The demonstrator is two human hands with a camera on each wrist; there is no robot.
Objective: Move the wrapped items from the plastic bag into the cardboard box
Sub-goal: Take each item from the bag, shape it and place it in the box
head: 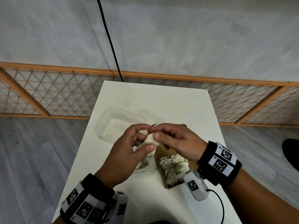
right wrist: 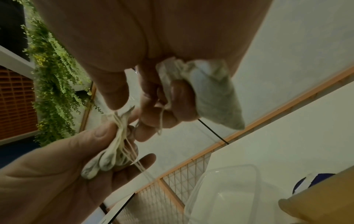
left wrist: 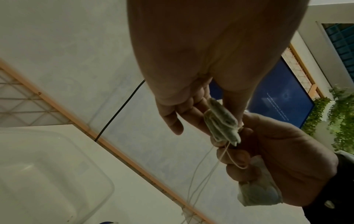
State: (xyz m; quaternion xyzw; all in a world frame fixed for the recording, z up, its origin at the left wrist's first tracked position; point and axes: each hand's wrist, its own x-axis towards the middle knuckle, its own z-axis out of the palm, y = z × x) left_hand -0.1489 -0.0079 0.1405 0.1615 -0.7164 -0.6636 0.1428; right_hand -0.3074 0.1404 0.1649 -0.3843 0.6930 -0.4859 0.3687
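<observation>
Tea bags [head: 151,139] are pinched between both hands above the white table [head: 161,101], over the plastic bag [head: 145,165] and the cardboard box [head: 174,168] to its right. Left wrist view: left hand [left wrist: 191,68] grips a small bunch [left wrist: 222,121]. Right wrist view: right hand [right wrist: 145,45] clutches more bags [right wrist: 212,91], strings [right wrist: 126,145] trailing.
</observation>
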